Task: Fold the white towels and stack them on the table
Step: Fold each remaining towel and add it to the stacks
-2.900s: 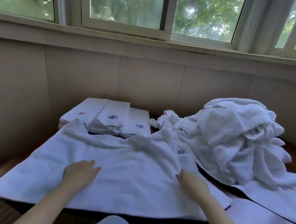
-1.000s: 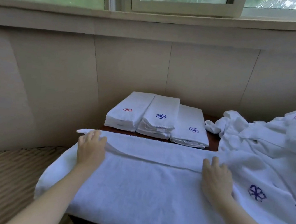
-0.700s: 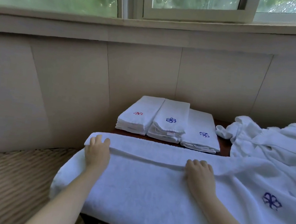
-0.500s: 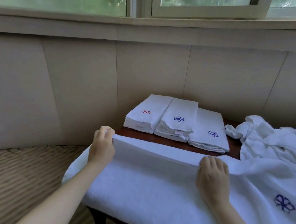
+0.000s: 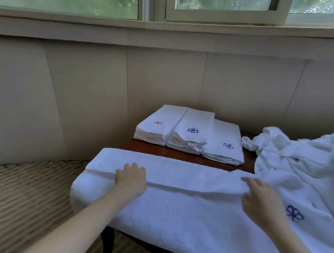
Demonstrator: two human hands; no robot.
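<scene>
Since half a second ago the far edge of the towel (image 5: pixel 182 213) has been drawn nearer, forming a doubled flap. The left fingers (image 5: pixel 135 166) lie bent on the flap; whether they pinch its edge cannot be told. The right fingers (image 5: pixel 249 180) lie straight and flat on it. Left hand (image 5: pixel 131 180) and right hand (image 5: pixel 262 202) rest well apart along the fold. The towel spans the front of the worktop (image 5: pixel 179 153). Behind it are three folded stacks (image 5: pixel 191 131); at right, a loose pile (image 5: pixel 306 161).

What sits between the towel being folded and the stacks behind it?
Nothing visible. Only a bare strip of table separates the towel from the three stacks. The unfolded pile lies off to the right, beside that path.
</scene>
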